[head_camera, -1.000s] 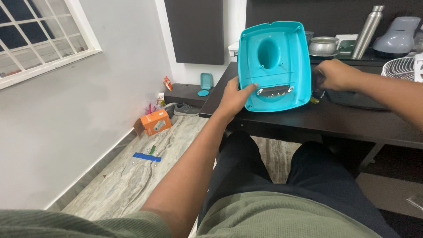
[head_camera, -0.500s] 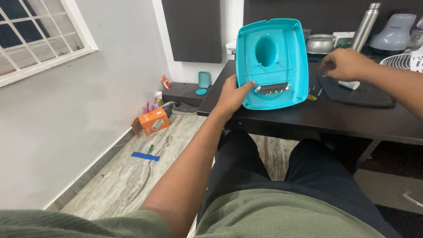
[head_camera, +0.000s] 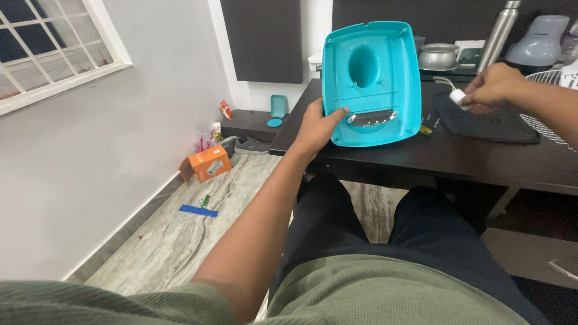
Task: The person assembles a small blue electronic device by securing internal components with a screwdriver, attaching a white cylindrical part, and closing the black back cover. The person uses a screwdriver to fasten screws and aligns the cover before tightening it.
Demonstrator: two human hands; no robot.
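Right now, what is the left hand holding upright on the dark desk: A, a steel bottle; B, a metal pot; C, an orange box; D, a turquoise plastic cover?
D: the left hand grips the lower left edge of the turquoise plastic cover, which stands on the dark desk.

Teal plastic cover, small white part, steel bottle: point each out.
teal plastic cover (head_camera: 385, 48), head view, upper inner face.
small white part (head_camera: 457, 96), head view, its end at the right hand's fingertips.
steel bottle (head_camera: 498, 37), head view, mid body.
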